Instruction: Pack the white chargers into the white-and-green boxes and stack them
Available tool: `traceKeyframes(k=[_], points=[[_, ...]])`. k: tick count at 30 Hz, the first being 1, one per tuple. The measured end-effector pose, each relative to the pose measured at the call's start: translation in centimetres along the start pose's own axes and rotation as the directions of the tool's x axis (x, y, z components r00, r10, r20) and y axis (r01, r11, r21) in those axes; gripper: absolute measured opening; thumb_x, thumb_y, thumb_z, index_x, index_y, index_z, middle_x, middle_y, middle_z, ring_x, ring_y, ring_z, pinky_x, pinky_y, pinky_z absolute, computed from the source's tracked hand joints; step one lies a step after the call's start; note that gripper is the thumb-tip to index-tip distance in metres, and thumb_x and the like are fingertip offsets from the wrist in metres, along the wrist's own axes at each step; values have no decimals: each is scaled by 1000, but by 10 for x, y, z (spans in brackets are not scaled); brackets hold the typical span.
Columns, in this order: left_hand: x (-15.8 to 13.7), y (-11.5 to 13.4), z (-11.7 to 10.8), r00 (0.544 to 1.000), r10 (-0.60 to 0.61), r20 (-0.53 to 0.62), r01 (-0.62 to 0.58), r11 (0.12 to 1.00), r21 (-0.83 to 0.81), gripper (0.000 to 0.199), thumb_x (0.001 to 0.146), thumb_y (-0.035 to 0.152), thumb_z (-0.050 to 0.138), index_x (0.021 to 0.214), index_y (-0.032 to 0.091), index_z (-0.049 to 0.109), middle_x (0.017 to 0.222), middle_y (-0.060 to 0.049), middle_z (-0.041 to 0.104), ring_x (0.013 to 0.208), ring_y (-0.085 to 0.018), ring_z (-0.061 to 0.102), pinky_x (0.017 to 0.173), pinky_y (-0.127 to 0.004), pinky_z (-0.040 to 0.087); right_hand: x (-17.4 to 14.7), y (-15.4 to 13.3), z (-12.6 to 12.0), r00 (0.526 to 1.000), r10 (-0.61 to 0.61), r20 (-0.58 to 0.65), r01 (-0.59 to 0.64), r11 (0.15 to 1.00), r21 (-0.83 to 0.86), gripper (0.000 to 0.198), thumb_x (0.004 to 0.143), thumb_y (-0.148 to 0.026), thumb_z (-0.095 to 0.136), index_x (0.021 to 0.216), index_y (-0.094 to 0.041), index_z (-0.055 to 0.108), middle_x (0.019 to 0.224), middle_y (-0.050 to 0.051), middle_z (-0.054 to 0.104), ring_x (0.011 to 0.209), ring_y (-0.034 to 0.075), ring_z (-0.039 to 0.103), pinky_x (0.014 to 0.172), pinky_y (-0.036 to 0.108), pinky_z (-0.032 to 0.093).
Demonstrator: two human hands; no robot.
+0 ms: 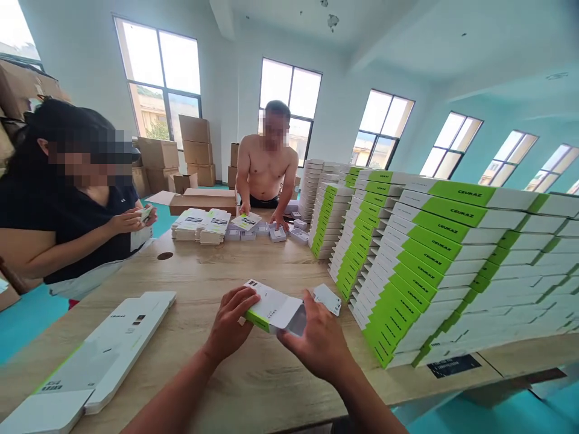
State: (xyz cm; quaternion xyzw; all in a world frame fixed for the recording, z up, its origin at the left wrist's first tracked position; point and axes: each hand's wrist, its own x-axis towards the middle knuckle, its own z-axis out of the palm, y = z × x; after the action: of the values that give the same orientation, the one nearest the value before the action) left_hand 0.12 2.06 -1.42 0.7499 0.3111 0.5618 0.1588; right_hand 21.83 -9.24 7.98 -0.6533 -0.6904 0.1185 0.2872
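A white and green cardboard box [274, 304] is held tilted above the wooden table. My left hand [230, 322] grips its left end, thumb below and fingers over the top. At the other end my right hand [319, 337] has its thumb and fingers closed around a pale grey tray [297, 321], which sits partly inside the box's end beside a raised flap. How far in the tray goes is hidden. Just beyond my right hand, a small white printed card or leaflet [327, 299] lies on the table. Flat unfolded boxes [108, 349] are stacked at my left.
Tall stacks of white and green boxes [407, 265] line the table's right side. Across the table, a co-worker [266, 166] handles white trays [277, 232] beside flat box stacks [199, 224]. Another person [85, 199] on the left holds a small item. An open carton [203, 201] stands behind.
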Motion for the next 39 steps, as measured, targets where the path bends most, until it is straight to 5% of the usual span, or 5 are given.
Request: traceKeyframes(k=[5,12,19,31,39], points=[[-1,37,-3,988,-146,47,149,987,-66,30,92,29,65,120,19,68,114,-11,75,104,-27,71,87,-39,60,-6,13,15,883,-187,-430,329,901,284,76,88,-38,72,154,-29,34,166,15,31,147,33,40,103,47,52],[-54,102,-9,825,-459,330,566,674,-475,60,90,40,75,142,26,48,124,-12,73,109,-29,73,90,-42,62,-36,49,30,933,-297,-201,359,766,533,59,97,-28,64,150,-35,37,118,5,73,91,18,70,83,34,60],[-101,106,-17,984,-161,77,162,987,-16,37,95,34,70,131,33,63,126,-8,71,108,-23,74,89,-32,63,-73,75,38,855,-468,-226,518,795,315,49,97,-25,63,143,-32,48,129,10,66,104,22,70,88,35,61],[-71,147,-22,976,104,193,-109,994,12,30,96,4,57,117,25,56,122,-11,70,118,-21,67,97,-35,57,-70,63,-3,693,-667,-274,721,644,256,46,90,-2,62,127,-27,55,110,7,69,111,23,63,94,42,57],[-66,178,-27,928,-301,218,278,952,131,7,94,30,67,91,24,67,124,-8,74,104,-24,72,91,-37,60,-73,34,-21,901,-433,-28,403,811,424,9,96,-28,69,104,-28,66,120,7,74,109,23,70,92,37,58]])
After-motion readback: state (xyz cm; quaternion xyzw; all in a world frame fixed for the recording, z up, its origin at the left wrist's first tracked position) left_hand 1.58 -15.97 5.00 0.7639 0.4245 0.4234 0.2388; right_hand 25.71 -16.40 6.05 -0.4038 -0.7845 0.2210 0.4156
